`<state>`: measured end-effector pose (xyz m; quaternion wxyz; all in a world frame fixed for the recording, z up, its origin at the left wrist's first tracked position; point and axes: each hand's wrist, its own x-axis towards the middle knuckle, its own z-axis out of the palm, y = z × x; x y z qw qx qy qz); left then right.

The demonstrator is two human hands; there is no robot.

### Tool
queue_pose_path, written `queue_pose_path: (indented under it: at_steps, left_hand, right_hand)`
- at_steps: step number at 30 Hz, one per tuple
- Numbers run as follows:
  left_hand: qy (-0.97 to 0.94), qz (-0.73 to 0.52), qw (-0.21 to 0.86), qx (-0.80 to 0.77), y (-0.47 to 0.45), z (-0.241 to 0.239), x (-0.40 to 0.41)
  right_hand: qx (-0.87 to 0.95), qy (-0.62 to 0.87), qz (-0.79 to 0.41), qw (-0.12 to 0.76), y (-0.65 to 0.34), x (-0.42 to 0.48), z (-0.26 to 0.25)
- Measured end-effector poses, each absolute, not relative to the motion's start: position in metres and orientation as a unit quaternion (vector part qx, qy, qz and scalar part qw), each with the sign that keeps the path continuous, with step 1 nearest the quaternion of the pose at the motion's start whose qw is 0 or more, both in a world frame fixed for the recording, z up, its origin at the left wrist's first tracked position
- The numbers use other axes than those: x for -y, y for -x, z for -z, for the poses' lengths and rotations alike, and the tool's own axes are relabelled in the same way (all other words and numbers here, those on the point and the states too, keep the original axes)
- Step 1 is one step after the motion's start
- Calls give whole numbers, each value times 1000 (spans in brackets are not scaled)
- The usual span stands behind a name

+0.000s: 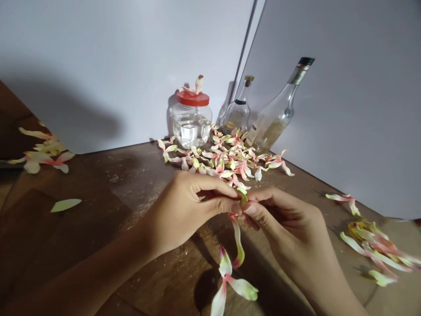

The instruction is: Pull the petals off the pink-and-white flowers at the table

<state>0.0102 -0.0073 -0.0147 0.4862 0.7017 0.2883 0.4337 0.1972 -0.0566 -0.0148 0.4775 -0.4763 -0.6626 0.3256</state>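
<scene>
My left hand [187, 208] and my right hand [283, 219] meet above the wooden table [131, 188], both pinched on the top of a small artificial flower piece [238, 239] with pink, white and green petals. A curved petal hangs down from the pinch. Below it on the table lies a three-petal flower [230, 281]. A heap of similar loose flowers [226, 158] lies just beyond my hands.
A clear jar with a red lid [191, 119] stands at the back with a flower on top. Two glass bottles [238, 112] [279, 112] lean against the white wall. More flowers lie at far left [42, 153] and at right [378, 248]; a single green petal [66, 204] lies at left.
</scene>
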Motion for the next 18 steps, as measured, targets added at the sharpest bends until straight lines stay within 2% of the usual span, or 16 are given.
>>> queue_pose_path:
  at_steps: [5, 13, 18]
  left_hand:
    - [-722, -429, 461, -288, -11, 11, 8]
    - [-819, -453, 198, -292, -11, 14, 15]
    - [-814, -465, 141, -319, -14, 17, 19]
  right_hand:
    - [658, 481, -322, 482, -197, 55, 18]
    - [665, 511, -315, 444, -197, 54, 16]
    - [696, 532, -267, 402, -194, 57, 17]
